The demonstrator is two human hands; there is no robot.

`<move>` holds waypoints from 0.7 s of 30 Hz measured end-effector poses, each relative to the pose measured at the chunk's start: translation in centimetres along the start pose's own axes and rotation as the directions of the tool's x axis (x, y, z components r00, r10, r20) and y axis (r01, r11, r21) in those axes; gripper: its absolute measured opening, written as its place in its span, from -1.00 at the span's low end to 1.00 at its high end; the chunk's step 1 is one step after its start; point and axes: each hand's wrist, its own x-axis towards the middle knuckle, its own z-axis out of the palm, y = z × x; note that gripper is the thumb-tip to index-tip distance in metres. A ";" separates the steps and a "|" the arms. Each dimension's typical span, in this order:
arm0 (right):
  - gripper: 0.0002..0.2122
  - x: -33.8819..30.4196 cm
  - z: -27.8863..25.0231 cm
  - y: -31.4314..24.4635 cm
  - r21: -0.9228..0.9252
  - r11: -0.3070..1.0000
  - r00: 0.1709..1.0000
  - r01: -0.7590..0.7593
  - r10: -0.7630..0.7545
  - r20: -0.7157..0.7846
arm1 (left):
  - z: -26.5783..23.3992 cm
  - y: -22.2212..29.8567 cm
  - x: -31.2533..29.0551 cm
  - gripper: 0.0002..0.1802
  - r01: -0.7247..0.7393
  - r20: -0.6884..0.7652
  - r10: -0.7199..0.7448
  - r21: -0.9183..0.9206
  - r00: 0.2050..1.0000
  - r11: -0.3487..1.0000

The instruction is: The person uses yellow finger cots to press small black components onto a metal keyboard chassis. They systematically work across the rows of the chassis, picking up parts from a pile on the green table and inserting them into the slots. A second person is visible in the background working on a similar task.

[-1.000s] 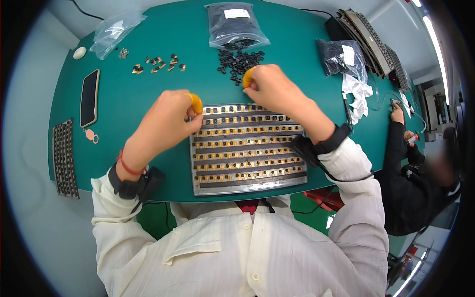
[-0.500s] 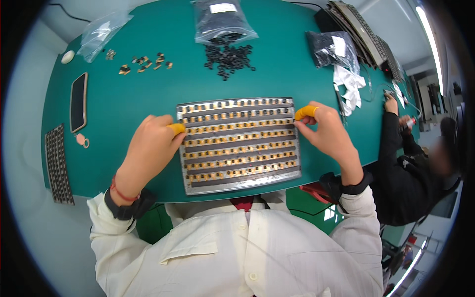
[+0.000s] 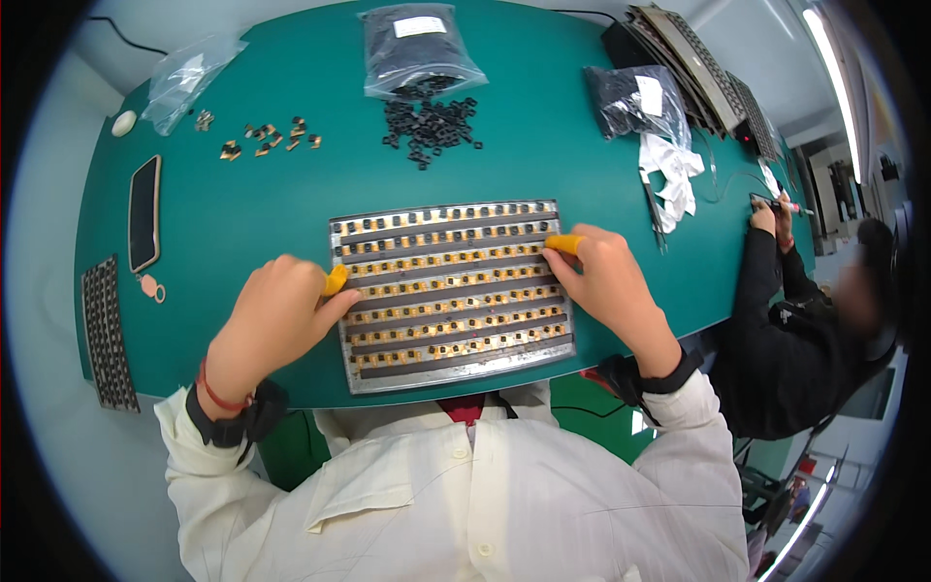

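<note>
Left hand (image 3: 276, 308) and right hand (image 3: 611, 279) half-curled at my tray's (image 3: 464, 371) side edges, hold unclear: one jolt by the tabletop's (image 3: 533, 160) near edge could scatter the parts (image 3: 443, 350).

Green tabletop (image 3: 514, 165) leaves passage between the tray (image 3: 465, 370) and the black pieces (image 3: 427, 126), heaped in the way beyond.

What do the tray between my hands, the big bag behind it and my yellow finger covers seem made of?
Tray: probably metal, worn silver, judging by glints along its front strip. Bag: clear, glossy plastic; dark pieces show through. Finger covers: perhaps rubber, smooth yellow, since they hug the fingertips.
</note>
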 end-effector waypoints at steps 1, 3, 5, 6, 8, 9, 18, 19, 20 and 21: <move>-0.75 -0.2 0.0 -0.4 -0.039 0.999 1.000 -0.010 0.010 0.015 | -0.6 -0.2 0.5 -0.59 -0.010 0.019 0.011 -0.044 1.000 0.999; -0.72 -0.6 0.5 -0.6 -0.097 0.995 0.999 -0.002 0.006 0.046 | -2.2 -0.2 2.0 -0.72 0.033 0.085 -0.024 -0.103 0.996 0.994; -0.67 -0.5 0.7 -1.2 -0.136 0.990 0.997 0.026 -0.015 0.079 | -1.9 -1.3 3.9 -0.73 -0.091 -0.139 0.068 -0.164 0.988 0.982; -0.67 -0.3 0.7 -1.4 -0.149 0.989 0.996 0.026 -0.014 0.085 | -1.7 -1.8 4.9 -0.73 -0.162 -0.248 0.113 -0.185 0.962 0.969; -0.66 0.0 0.6 -1.7 -0.177 0.984 0.995 0.025 -0.008 0.096 | -1.9 -1.5 7.0 -0.71 -0.146 -0.226 0.091 -0.242 0.970 0.959; -0.67 -0.1 0.5 -1.8 -0.179 0.984 0.995 0.019 -0.002 0.095 | -1.8 -1.3 8.1 -0.70 -0.142 -0.213 0.084 -0.271 0.973 0.952; -0.69 -0.9 0.4 -1.8 -0.100 0.995 0.998 0.015 -0.010 0.055 | 2.1 -0.5 14.2 -0.75 -0.171 -0.283 0.099 -0.242 0.954 0.955; -0.69 -0.6 0.3 -1.6 -0.065 0.998 0.997 -0.001 0.006 0.073 | 2.3 -0.3 14.3 -0.79 -0.208 -0.300 0.134 -0.230 0.945 0.951; -0.69 -0.3 0.3 -1.3 -0.029 0.999 0.996 -0.017 0.020 0.092 | 2.3 -0.3 14.3 -0.80 -0.210 -0.317 0.145 -0.180 0.937 0.961; -0.70 0.1 0.0 -1.1 -0.050 0.999 0.988 -0.020 0.027 0.154 | 2.3 -0.2 14.2 -0.80 -0.215 -0.334 0.162 -0.128 0.929 0.968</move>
